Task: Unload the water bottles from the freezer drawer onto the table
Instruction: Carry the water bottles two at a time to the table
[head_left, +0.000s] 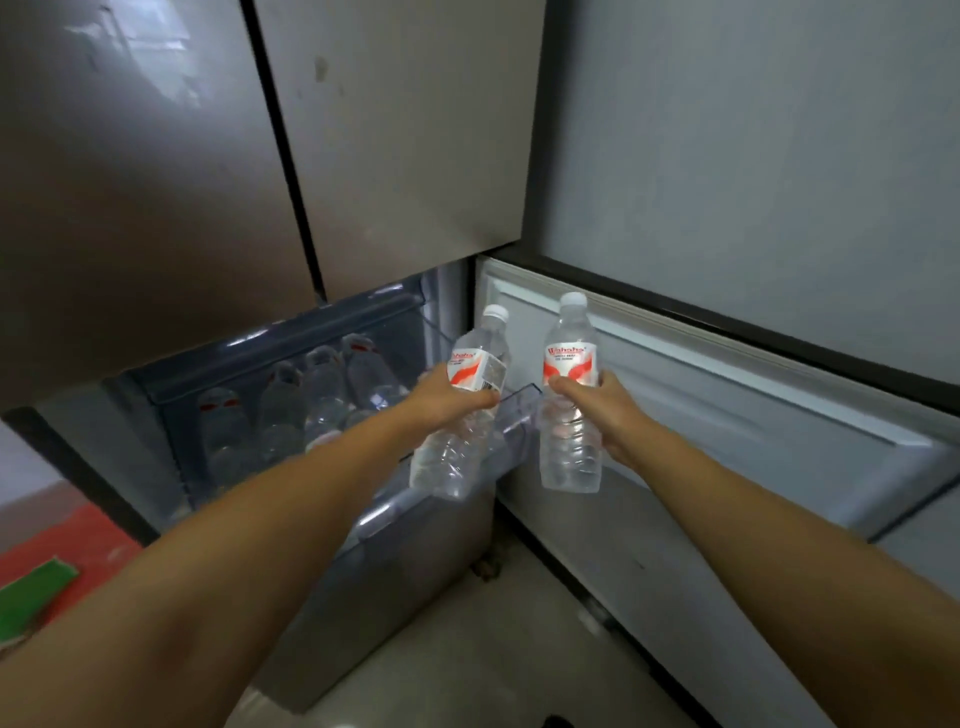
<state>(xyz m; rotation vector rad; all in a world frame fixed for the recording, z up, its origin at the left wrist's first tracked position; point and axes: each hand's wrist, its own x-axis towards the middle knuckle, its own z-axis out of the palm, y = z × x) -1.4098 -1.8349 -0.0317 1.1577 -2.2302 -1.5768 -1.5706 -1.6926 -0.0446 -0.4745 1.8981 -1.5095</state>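
Operator: What does each hand hold?

Inspector: The left hand (457, 397) is wrapped round the middle of one water bottle (460, 405), just under its red-and-white label. The right hand (597, 410) is wrapped round a second bottle (569, 400) at the same height. Both grips are fully closed on the bottles.

Operator: How do the bottles lie?

Inspector: Both are caps-up. The right-hand bottle's long axis is close to vertical; the left-hand bottle tilts, cap leaning right and away. Both hang above the front right corner of the freezer drawer (171, 410), clear of its rim.

Operator: Where does the load go?

Inspector: The table is not identifiable in view. A red surface (62, 540) with a green object (36, 597) shows at the lower left, so the left arm is probably nearer it; that is a judgement only.

Operator: What remains unclear?

Inspector: More bottles (322, 395) stand in the drawer behind its tinted wall; their count is hard to make out. The open freezer door (727, 415) runs off the right edge of the view.
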